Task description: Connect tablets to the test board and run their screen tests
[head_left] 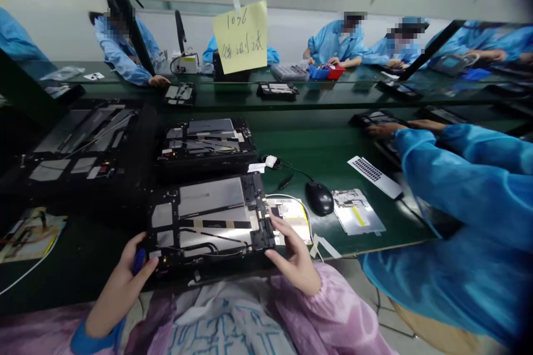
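Between my two hands is an opened tablet [212,191], its back cover off so that silver battery cells, black ribbon cables and thin wires show. My left hand [129,274] grips its lower left corner, with a small blue object [139,260] tucked in the fingers; its kind is hidden. On the right edge my right hand [293,252] holds on, fingers at the side and thumb below. Just behind lies a stack of similar opened tablets [208,138]. Partly behind the held tablet's right side is a flat silver and yellow panel [295,213].
Another stack of opened tablets [83,144] stands at left. Right of me are a black mouse [320,198], a silver plate [358,211], a white label sheet [375,176] and a co-worker's blue sleeve [453,177]. A yellow note [240,39] hangs above the green bench [308,127].
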A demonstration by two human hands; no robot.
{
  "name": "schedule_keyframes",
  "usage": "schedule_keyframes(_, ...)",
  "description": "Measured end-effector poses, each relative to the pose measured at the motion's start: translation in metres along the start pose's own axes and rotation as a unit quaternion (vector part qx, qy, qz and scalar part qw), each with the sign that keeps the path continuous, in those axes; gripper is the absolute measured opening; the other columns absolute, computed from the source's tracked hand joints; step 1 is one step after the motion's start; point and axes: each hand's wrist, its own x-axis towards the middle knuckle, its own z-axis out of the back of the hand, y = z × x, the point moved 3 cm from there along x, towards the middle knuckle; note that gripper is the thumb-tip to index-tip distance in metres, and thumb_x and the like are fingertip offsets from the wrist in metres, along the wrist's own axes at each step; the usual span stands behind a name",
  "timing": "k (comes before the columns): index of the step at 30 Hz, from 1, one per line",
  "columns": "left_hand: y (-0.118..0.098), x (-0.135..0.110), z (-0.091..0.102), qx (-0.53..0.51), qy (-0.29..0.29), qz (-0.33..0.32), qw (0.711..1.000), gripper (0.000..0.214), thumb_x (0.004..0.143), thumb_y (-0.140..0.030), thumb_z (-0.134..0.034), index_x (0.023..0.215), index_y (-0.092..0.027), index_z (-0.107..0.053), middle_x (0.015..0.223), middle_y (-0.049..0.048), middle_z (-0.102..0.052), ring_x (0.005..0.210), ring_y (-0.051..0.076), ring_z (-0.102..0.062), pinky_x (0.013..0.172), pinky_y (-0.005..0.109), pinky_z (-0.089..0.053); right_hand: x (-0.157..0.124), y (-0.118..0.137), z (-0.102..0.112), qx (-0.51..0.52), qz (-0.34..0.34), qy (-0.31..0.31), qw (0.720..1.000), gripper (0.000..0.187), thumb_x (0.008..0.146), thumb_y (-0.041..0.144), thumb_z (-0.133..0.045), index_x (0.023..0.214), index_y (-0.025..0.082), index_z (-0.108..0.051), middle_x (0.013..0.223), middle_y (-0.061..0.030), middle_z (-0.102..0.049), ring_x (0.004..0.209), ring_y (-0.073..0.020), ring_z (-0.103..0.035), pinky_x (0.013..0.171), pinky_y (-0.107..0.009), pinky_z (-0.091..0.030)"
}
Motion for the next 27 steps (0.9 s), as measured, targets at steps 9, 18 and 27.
schedule_keyframes(9,0.017,0.001,-0.012,0.227,0.192,0.073,0.952,0.055,0.077,-0.061,-0.048,0.110,-0.018,-0.053,0.052,0.0000,-0.061,0.059,0.029,-0.065,0.063,0.037,-0.049,-0.027,-0.016,-0.018,-0.093,-0.107,0.083,0.986,0.036,0.087,0.035,-0.059,0.120,0.021,-0.057,0.134,-0.0164,-0.056,0.126,-0.0281,-0.053,0.104,-0.050,-0.046)
schedule_keyframes(18,0.020,0.020,-0.016,0.304,0.084,-0.015,0.949,0.034,0.075,-0.051,-0.051,0.084,-0.019,-0.059,0.077,0.0060,-0.065,0.069,0.025,-0.063,0.065,0.033,-0.046,-0.014,-0.025,-0.024,-0.169,-0.123,0.069,0.976,0.037,0.082,0.021,-0.050,0.118,0.019,-0.058,0.109,-0.0121,-0.063,0.104,-0.0263,-0.059,0.095,-0.048,-0.049)
schedule_keyframes(27,0.023,0.037,-0.028,0.291,0.086,0.023,0.953,0.031,0.068,-0.045,-0.063,0.085,-0.019,-0.055,0.069,0.0019,-0.061,0.068,0.023,-0.062,0.065,0.032,-0.045,0.018,-0.052,-0.024,-0.077,-0.221,0.099,0.967,0.054,0.069,0.017,-0.048,0.120,0.020,-0.062,0.091,-0.0046,-0.055,0.084,-0.0205,-0.057,0.089,-0.042,-0.049)
